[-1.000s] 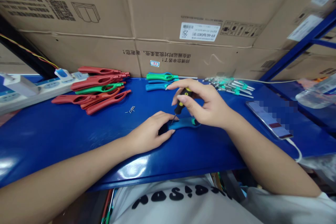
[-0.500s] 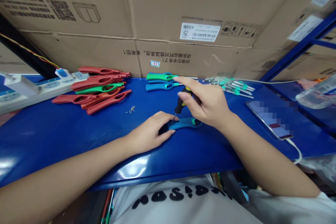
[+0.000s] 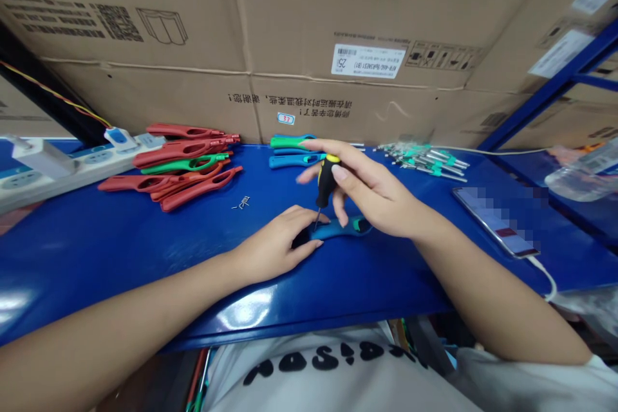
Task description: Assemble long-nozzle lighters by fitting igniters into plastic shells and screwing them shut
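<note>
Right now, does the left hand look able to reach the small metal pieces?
Probably yes: nothing stands between the left hand and the small metal pieces, though it must release the blue handle.

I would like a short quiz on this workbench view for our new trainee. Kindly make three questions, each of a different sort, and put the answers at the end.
1. Multiple choice: What does the right hand hold, its tip pointing down at the blue handle?
A) Pliers
B) A screwdriver
C) Scissors

2. True or false: The phone lies on the right side of the blue table, with a white cable at its near end.

3. Fill in the blank: In the pile of mostly red handles near the power strip, one handle is ____.

Key: 1. B; 2. True; 3. green
</note>
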Action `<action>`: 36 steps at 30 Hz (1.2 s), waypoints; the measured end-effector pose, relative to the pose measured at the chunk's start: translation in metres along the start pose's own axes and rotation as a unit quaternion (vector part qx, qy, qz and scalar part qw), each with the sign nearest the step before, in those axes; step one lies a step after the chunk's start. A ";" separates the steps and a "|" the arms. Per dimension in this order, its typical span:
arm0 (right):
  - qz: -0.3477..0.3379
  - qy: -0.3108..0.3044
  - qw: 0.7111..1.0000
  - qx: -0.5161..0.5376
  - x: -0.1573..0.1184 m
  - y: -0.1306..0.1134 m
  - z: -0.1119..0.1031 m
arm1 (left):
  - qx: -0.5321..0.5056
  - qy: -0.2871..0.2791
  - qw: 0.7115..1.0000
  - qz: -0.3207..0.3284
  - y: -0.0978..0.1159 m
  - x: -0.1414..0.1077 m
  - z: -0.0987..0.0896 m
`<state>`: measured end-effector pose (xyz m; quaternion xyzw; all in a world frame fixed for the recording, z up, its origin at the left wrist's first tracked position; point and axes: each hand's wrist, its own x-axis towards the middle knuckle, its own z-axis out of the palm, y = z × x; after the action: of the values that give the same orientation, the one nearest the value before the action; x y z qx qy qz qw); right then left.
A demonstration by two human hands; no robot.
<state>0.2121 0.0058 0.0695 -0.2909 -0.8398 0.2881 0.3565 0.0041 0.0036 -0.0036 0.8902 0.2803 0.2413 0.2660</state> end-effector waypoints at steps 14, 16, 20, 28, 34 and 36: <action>-0.063 0.054 0.996 -0.037 -0.002 0.002 0.018 | 0.003 0.002 1.000 0.014 -0.003 -0.001 0.001; -0.092 0.107 0.984 -0.107 -0.002 0.002 0.019 | 0.005 0.005 1.000 0.013 -0.003 0.000 0.002; -0.161 0.162 0.954 -0.197 -0.004 -0.001 0.022 | 0.014 0.006 1.000 0.008 -0.004 -0.001 0.002; -0.109 0.115 0.983 -0.096 -0.001 -0.004 0.019 | 0.020 0.002 1.000 -0.012 0.000 -0.001 0.001; -0.120 0.132 0.961 -0.209 -0.003 -0.008 0.010 | 0.012 0.009 1.000 -0.014 0.002 0.000 0.001; -0.079 0.097 0.983 -0.133 -0.002 -0.009 0.007 | 0.009 0.008 1.000 -0.020 0.004 0.000 0.001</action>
<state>0.2056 -0.0038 0.0712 -0.2952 -0.8525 0.1156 0.4157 0.0057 0.0005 -0.0020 0.8849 0.3027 0.2398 0.2603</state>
